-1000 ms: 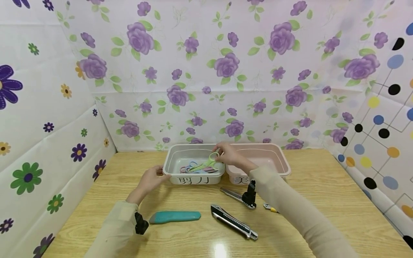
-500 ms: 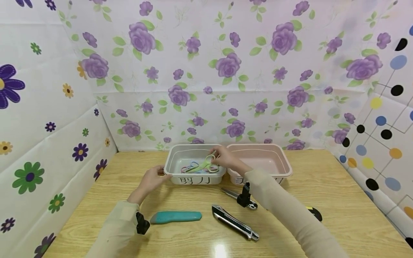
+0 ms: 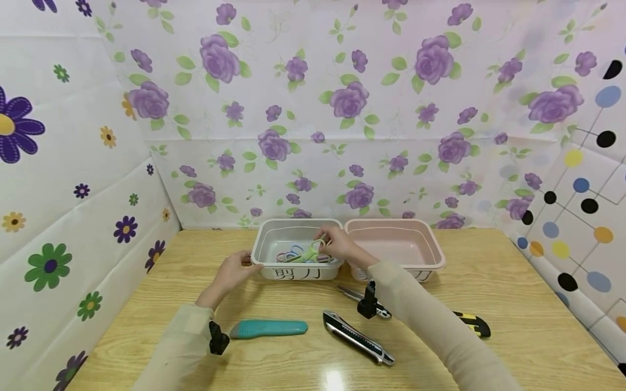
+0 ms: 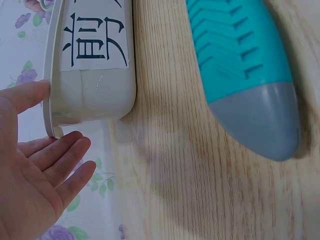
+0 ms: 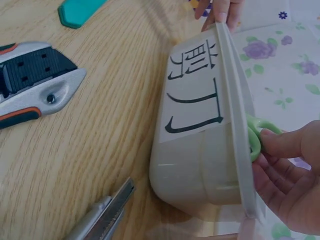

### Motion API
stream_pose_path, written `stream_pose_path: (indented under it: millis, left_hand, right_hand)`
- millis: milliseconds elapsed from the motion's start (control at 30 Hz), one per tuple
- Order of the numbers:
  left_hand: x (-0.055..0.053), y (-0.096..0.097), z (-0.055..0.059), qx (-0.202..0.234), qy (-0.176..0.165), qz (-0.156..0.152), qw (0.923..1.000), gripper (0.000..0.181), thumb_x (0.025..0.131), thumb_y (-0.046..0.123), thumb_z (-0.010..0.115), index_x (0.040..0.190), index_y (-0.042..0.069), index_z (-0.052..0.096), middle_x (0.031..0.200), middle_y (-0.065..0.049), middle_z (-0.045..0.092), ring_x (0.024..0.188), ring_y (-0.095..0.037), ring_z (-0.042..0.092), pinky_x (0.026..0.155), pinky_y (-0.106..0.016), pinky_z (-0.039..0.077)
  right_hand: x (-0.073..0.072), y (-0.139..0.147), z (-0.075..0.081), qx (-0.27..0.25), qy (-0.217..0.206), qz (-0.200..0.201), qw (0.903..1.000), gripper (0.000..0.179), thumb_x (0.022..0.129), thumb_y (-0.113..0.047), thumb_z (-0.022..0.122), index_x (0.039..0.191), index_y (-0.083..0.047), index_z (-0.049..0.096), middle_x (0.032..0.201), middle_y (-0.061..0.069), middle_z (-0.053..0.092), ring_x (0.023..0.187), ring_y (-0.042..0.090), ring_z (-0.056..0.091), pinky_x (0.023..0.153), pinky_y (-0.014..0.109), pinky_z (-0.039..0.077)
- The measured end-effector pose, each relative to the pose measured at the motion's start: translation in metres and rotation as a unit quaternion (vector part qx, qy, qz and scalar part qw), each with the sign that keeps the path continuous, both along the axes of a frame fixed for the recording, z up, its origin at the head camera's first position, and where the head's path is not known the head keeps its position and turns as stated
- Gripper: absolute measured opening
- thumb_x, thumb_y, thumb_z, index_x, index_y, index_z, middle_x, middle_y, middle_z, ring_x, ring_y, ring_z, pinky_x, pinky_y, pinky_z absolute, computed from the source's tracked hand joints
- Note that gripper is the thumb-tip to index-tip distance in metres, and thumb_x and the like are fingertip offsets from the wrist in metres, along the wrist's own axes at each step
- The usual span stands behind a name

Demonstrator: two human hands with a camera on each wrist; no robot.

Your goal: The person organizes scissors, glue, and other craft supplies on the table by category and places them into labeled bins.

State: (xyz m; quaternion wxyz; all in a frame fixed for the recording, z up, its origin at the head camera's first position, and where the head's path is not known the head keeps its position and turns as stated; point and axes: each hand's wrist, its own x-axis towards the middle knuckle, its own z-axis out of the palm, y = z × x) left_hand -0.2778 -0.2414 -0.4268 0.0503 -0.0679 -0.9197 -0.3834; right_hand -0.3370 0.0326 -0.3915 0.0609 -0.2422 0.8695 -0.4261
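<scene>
My right hand (image 3: 338, 243) pinches a green-handled pair of scissors (image 3: 310, 253) by a finger loop, inside the light grey bin (image 3: 263, 239). In the right wrist view, the thumb presses on the green loop (image 5: 255, 142) just past the bin's rim. Other scissors with blue and pink handles (image 3: 295, 251) lie on the bin's floor. My left hand (image 3: 232, 273) holds the bin's left front corner, thumb on the rim and fingers below it, as the left wrist view shows. A paper label with black characters (image 4: 95, 37) is stuck on the bin's front.
A pink bin (image 3: 435, 247) stands directly right of the grey one. In front lie a teal cutter (image 3: 269, 328), a black-and-silver utility knife (image 3: 357, 338), a slim silver cutter (image 3: 351, 294) and a yellow-and-black cutter (image 3: 475, 324). Floral cloth (image 3: 313, 108) hangs behind the wooden table (image 3: 274, 369).
My right hand has moved a little left and lower, bringing the green scissors down among the others. The yellow-and-black cutter has come into sight beside the right sleeve. My left hand keeps its place.
</scene>
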Motion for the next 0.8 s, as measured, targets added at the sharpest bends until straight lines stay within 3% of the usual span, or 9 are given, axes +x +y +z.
stream_pose_path:
  millis: [300, 567, 800]
  left_hand:
    - [-0.001, 0.001, -0.002, 0.002, 0.001, -0.001, 1.0, 0.052, 0.085, 0.022, 0.064, 0.123, -0.01, 0.049, 0.109, -0.022, 0.06, 0.101, -0.036, 0.057, 0.084, -0.046, 0.047]
    - [-0.002, 0.001, -0.001, 0.0, -0.002, -0.002, 1.0, 0.052, 0.084, 0.022, 0.064, 0.123, -0.01, 0.049, 0.109, -0.022, 0.06, 0.101, -0.036, 0.057, 0.084, -0.046, 0.047]
    - [0.0, 0.0, 0.001, 0.005, -0.002, -0.002, 1.0, 0.052, 0.084, 0.02, 0.065, 0.123, -0.01, 0.049, 0.109, -0.023, 0.06, 0.101, -0.036, 0.057, 0.085, -0.046, 0.047]
  right_hand:
    - [-0.003, 0.001, -0.006, 0.002, 0.003, -0.003, 1.0, 0.024, 0.081, 0.004, 0.062, 0.105, 0.003, 0.06, 0.078, 0.012, 0.058, 0.066, 0.017, 0.055, 0.055, 0.024, 0.045]
    - [-0.006, 0.011, 0.0, -0.018, -0.008, -0.02, 0.9996, 0.031, 0.086, -0.003, 0.059, 0.116, 0.004, 0.054, 0.11, 0.026, 0.053, 0.094, 0.032, 0.055, 0.077, 0.038, 0.048]
    - [-0.005, 0.025, 0.009, -0.016, -0.016, 0.0, 0.9997, 0.036, 0.086, -0.01, 0.06, 0.119, 0.002, 0.051, 0.11, 0.026, 0.053, 0.095, 0.032, 0.055, 0.075, 0.038, 0.049]
